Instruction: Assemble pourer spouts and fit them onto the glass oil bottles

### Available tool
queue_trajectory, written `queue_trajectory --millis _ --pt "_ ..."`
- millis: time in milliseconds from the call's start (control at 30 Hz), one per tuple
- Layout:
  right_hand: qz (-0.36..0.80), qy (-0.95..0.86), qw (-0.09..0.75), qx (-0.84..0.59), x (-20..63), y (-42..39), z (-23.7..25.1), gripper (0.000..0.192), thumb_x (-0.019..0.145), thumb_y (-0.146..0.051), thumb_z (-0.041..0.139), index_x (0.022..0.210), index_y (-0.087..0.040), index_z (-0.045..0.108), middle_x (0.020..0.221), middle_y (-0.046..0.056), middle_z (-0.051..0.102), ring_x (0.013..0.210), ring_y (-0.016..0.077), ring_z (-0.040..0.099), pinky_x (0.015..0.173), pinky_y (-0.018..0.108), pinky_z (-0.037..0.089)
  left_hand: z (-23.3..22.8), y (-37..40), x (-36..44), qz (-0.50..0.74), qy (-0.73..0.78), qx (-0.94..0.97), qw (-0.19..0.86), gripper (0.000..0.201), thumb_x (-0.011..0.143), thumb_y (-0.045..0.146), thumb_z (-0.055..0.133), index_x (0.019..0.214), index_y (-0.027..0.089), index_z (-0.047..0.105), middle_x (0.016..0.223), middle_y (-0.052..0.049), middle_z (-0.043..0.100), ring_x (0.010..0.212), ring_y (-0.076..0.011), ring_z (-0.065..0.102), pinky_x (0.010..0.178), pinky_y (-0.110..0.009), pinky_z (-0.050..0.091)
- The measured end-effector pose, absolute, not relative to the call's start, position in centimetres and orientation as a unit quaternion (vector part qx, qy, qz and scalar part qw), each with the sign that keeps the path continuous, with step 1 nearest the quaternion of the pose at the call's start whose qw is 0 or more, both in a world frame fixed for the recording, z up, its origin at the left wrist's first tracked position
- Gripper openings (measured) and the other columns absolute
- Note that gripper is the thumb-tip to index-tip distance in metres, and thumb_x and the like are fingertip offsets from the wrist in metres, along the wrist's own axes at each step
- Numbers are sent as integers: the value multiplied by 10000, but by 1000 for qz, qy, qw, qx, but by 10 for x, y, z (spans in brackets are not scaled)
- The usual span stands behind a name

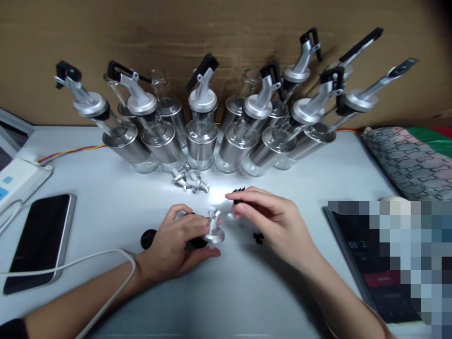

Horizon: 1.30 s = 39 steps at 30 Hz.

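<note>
My left hand is closed around a silver bottle pourer spout, which stands upright at the fingertips, with black parts half hidden beneath the fingers. To its right, my right hand pinches a small black part between thumb and index finger; its full shape is hidden. A few tiny black pieces lie on the table below the right hand. Beside my left wrist is a round black stopper. Several loose silver spouts are heaped beyond both hands.
Glass bottles with steel sleeves and pourers stand in rows along the cardboard wall. A phone lies at left, and a white cable crosses my left forearm. A dark-screened device and patterned fabric are at right.
</note>
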State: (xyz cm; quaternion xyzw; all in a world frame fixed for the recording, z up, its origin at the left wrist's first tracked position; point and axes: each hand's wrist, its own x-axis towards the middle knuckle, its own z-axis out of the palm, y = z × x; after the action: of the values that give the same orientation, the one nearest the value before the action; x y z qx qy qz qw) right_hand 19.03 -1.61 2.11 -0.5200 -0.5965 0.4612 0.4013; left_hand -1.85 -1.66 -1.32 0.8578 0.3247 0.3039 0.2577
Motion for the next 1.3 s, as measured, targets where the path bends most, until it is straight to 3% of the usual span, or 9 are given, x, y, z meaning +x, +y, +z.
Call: queue_trajectory --millis 133,300,533,767,1067,1300 --pt "500 -571 408 -508 179 -20 14 211 879 -220 544 1021 -210 700 813 23 665 738 133 633 707 267 507 -15 -17 -20 296 326 854 277 312 904 515 488 937 241 633 870 0 726 770 -146 665 903 -334 351" --pt "512 -515 437 -530 177 -23 14 85 816 -266 648 873 -207 670 808 21 681 716 141 640 670 259 521 -14 -17 -18 312 328 852 264 366 897 561 459 939 235 619 823 3 722 727 -151 654 887 -347 373" --pt "454 -557 464 -517 176 -23 13 52 788 -262 687 819 -227 709 849 42 690 819 179 639 711 290 532 -12 -13 -22 281 322 870 244 325 837 505 599 1015 233 597 831 3 727 751 -165 648 876 -353 415" --pt "451 -552 481 -510 178 -23 12 46 767 -196 706 804 -224 707 846 35 705 832 176 651 732 295 529 -12 -14 -18 323 311 866 222 295 890 500 522 959 221 585 839 5 723 723 -159 630 861 -356 400" --pt "455 -542 498 -501 176 -23 15 78 717 -171 743 734 -247 742 781 22 725 760 173 665 708 313 539 -14 -15 -16 343 303 866 201 344 877 519 527 1029 210 534 804 4 716 711 -170 628 859 -363 393" --pt "505 -488 491 -515 177 -22 19 69 665 -176 774 679 -235 742 717 18 733 683 161 670 653 285 535 -14 -15 -14 350 280 876 180 255 938 450 463 926 205 530 891 10 720 722 -119 660 895 -337 350"
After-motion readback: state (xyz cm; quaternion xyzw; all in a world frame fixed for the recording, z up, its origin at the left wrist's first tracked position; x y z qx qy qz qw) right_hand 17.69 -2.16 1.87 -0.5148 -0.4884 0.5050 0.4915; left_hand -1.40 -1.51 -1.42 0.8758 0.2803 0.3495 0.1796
